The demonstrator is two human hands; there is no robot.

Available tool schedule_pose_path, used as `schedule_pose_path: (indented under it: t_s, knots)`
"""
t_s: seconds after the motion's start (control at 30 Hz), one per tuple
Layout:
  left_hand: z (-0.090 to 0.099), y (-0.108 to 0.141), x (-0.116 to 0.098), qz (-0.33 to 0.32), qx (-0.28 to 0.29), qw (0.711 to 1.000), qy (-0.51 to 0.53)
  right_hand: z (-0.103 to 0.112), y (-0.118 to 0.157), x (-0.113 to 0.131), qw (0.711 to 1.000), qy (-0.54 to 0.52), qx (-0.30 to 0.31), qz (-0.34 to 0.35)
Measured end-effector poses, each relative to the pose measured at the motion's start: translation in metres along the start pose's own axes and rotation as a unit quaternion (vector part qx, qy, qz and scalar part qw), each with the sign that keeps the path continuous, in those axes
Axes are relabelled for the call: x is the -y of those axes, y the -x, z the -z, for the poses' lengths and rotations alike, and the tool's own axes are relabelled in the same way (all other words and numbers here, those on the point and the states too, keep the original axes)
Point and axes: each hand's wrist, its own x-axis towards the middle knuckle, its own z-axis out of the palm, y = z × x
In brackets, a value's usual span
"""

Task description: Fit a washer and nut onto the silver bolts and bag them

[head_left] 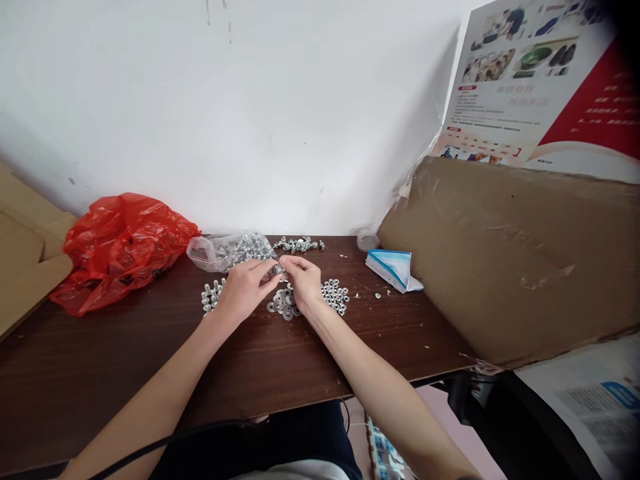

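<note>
Bare forearms (360, 363) reached across the counter (240, 373) to twelve o'clock, where left hand (243, 288) and right hand (306, 283) met, fingers (293, 264) pinching a small metal piece (275, 270) that any loosened grip risked dropping among the loose washers (285, 305) at six o'clock from it.

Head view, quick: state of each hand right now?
Left hand: closed, holding small metal hardware.
Right hand: closed beside it; what it holds cannot be told.
</note>
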Motion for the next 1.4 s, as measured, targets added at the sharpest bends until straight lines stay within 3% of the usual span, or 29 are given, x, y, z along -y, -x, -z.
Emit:
schedule_pose_path:
  t_s: [0.13,0.33,0.57,0.73,0.97,1.13,1.4]
  knots:
    - [-0.002,0.002,-0.004,-0.021,0.007,0.997,-0.079,-0.006,0.007,-0.005,0.998,0.035,-0.012,0.053]
    - [-0.001,0.002,-0.001,0.006,0.030,0.990,-0.139,-0.010,0.013,0.001,1.000,0.020,-0.003,0.012]
    - [0.004,0.002,0.007,0.033,0.082,0.987,-0.132,-0.005,0.012,0.008,0.994,-0.003,0.081,-0.070]
    - [0.005,0.002,0.007,0.035,0.099,0.983,-0.152,-0.002,0.010,0.008,0.992,0.036,0.111,-0.043]
    - [0.007,0.000,0.006,0.008,0.109,0.984,-0.142,0.001,0.007,0.006,0.993,0.050,0.100,-0.047]
    - [0.008,-0.001,0.004,0.035,0.141,0.982,-0.125,0.002,0.005,0.004,0.988,0.109,0.111,-0.014]
    - [0.011,-0.003,-0.001,0.057,0.136,0.980,-0.135,0.005,0.004,0.015,0.979,0.087,0.182,-0.031]
